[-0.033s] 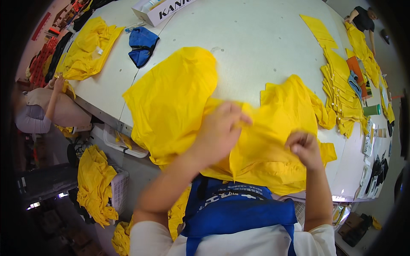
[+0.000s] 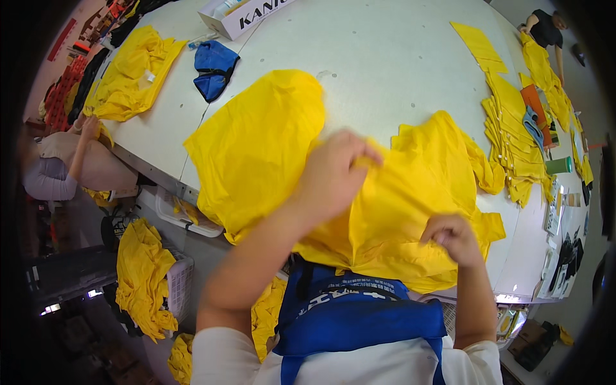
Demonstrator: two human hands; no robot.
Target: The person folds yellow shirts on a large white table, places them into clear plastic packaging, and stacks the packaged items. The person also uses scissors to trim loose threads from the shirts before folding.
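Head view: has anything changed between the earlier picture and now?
Nothing visibly changed. The left hand pinches the yellow garment near its top, the right hand grips it lower down, and it lies across the white table as before.

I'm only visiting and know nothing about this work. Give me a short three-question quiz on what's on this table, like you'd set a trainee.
1. True or false: both of the person's hands grip the yellow garment lying on the white table.
2. Which lies nearest the cardboard box at the table's far edge?
A. a green cup
B. a crumpled blue cloth
C. an orange piece
3. Fill in: the stack of flat yellow fabric pieces lies to the person's ____ side.

Key
1. True: the left hand pinches a fold near the garment's middle, and the right hand grips it nearer the table's near edge.
2. B, the blue cloth.
3. right
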